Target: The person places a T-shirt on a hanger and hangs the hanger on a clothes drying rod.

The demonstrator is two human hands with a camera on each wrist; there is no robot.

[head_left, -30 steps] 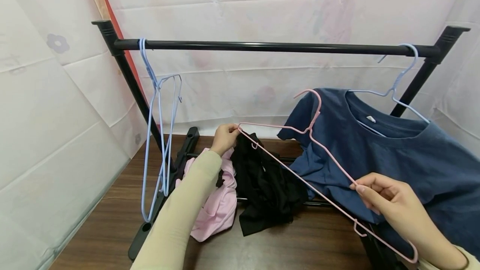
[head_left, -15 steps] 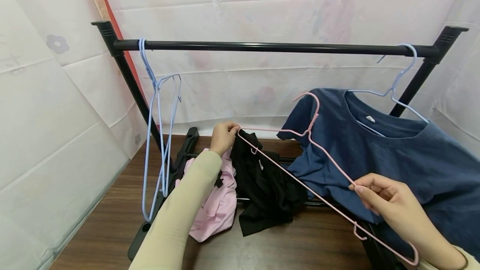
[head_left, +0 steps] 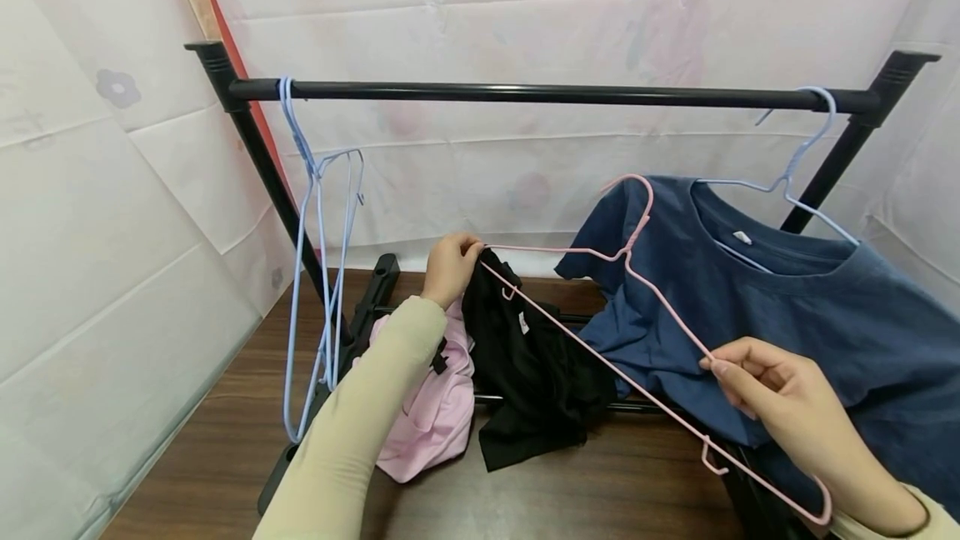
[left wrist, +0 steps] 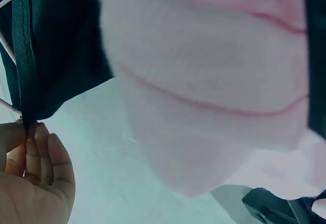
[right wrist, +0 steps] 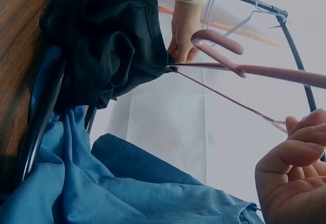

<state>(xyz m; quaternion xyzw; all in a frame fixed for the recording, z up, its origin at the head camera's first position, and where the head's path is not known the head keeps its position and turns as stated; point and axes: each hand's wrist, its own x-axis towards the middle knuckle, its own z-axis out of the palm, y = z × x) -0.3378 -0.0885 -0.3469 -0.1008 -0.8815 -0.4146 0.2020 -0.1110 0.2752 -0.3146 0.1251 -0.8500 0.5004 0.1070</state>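
A thin pink hanger (head_left: 678, 319) slants between the hands. My right hand (head_left: 780, 390) pinches its near shoulder between thumb and fingers. At its far end my left hand (head_left: 452, 267) pinches the top corner of a black garment (head_left: 525, 365) together with the hanger's tip. In the left wrist view the left fingers (left wrist: 43, 152) hold a corner of the garment's stitched band, with the hanger's wires just behind. The garment hangs from there in folds, a small white tag showing. The right wrist view has the hanger's end (right wrist: 178, 67) meeting the cloth corner at the left fingertips.
A black rack's top rail (head_left: 480, 92) spans the back. Blue hangers (head_left: 307, 273) hang at its left. A navy T-shirt (head_left: 787, 307) on a blue hanger (head_left: 798, 165) hangs at the right. A pink garment (head_left: 431, 415) lies over the low bars, above the brown wooden surface (head_left: 637, 482).
My left hand has risen slightly with the black garment's corner, now at the hanger's tip. The hanger's hook has shifted a little to the right and up. The tag shows more.
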